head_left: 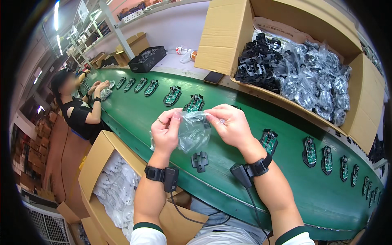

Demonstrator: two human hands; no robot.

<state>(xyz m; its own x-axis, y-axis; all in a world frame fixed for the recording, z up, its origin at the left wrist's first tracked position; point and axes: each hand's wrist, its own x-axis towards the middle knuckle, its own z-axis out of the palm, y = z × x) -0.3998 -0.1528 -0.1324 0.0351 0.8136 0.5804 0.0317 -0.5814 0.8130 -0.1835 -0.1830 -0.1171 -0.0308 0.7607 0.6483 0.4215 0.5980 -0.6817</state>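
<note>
Both hands' grip pinching clear plastic bag (194,130): left hand (165,132), right hand (230,124), above green conveyor belt (134,118).

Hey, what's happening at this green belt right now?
A person's left hand and right hand hold a clear plastic bag between them over the belt. A black part lies just below. Circuit boards line the belt, and a co-worker sits further along.

Left hand (165,132) and right hand (229,124) pinch a clear bag (192,131) above the green belt (139,118); a black part (199,161), possibly a clip, lies below.
</note>
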